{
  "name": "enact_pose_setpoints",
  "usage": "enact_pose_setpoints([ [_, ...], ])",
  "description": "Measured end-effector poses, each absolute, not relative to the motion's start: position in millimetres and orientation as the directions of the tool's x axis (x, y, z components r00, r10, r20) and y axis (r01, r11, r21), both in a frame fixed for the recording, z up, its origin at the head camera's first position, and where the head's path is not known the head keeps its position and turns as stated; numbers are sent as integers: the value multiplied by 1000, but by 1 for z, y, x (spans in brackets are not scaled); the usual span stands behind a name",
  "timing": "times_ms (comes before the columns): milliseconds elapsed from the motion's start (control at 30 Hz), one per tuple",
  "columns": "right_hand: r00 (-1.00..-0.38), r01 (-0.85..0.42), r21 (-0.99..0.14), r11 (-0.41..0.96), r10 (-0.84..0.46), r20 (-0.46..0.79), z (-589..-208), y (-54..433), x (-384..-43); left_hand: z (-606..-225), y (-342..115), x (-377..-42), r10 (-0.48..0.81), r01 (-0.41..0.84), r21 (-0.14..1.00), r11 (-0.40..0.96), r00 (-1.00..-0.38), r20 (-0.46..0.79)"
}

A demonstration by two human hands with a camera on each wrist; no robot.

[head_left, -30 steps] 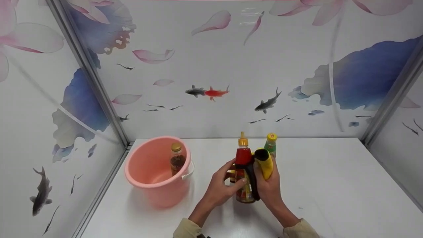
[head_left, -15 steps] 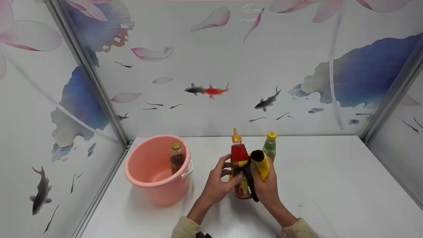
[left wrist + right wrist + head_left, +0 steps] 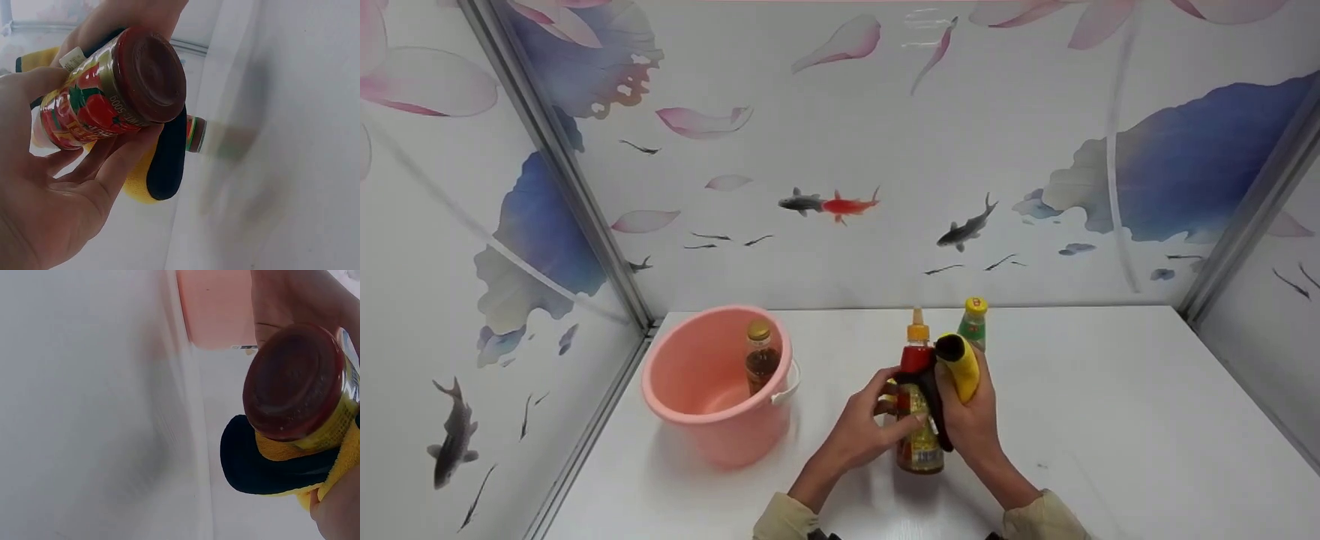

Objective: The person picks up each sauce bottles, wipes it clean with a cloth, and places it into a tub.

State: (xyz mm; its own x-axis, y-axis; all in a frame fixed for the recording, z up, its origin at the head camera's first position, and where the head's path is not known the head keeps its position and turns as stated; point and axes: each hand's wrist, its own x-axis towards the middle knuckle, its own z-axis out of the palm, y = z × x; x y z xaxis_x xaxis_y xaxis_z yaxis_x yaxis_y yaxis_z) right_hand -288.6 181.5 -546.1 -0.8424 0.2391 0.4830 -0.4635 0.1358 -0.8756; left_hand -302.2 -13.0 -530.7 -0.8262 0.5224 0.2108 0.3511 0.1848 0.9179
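Note:
My left hand grips a ketchup bottle with an orange nozzle cap, red contents and tomatoes on its label. In the left wrist view, the base of the ketchup bottle is lifted off the table. My right hand holds a yellow and black cloth against the bottle's side. Dark edging of the cloth curves below the bottle in the right wrist view. Behind the right hand stands a green-labelled bottle with a yellow cap, its lower part hidden by that hand.
A pink bucket with a white handle stands on the left of the white table. Inside it leans a dark-filled bottle with a gold cap. Printed panels rise behind and at both sides.
The ketchup bottle shifted left and away, then back right and nearer, its label turning. Both hands moved slightly with it. The cloth has stayed against the bottle; the bucket has not moved.

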Motion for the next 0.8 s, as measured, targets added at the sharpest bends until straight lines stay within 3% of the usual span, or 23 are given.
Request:
enact_pose_setpoints([
  [300, -848, -456, -880, 129, 238, 474, -543, 182, -287, -530, -18, -306, 521, 343, 927, 155, -825, 218],
  [533, -849, -469, -876, 115, 214, 483, -545, 179, -286, -526, -18, -305, 451, 300, 945, 134, -867, 211],
  [800, -843, -480, -868, 129, 207, 497, -548, 174, -283, -524, -20, -307, 355, 337, 941, 39, -885, 302],
])
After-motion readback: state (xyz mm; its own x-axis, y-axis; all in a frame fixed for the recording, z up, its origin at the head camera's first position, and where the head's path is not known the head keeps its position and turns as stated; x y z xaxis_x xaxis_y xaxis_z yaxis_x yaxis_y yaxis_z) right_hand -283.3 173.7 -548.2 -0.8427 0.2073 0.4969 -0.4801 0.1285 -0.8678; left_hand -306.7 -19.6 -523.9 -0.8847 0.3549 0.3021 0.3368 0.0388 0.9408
